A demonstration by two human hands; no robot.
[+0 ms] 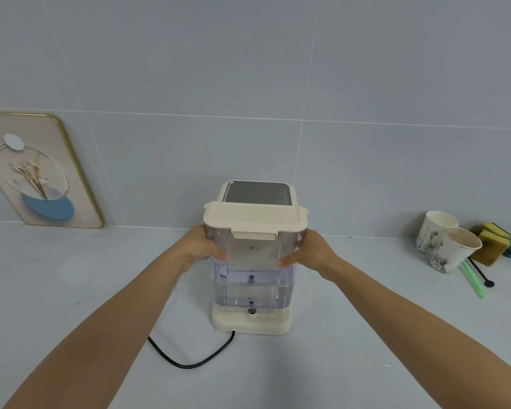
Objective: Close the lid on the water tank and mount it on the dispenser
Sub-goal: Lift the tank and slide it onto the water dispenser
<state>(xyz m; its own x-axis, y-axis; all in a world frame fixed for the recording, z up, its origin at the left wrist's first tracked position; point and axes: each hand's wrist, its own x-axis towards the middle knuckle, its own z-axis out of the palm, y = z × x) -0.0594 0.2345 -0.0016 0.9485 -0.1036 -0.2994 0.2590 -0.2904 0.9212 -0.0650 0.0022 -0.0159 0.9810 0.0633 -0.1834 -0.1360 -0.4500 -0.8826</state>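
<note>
I have one water tank [252,261] clamped between my two hands: my left hand [199,249] wraps its left side, my right hand [314,252] its right, thumbs on the near face. The tank stands upright, long axis vertical, its one cream lid [252,216] shut flat on top with the latch facing me. It sits on the base of the one dispenser [252,323], against the dispenser body behind. One black cord [189,361] trails off. Two paper cups [446,243] lean at the right, near two sponges [491,242].
</note>
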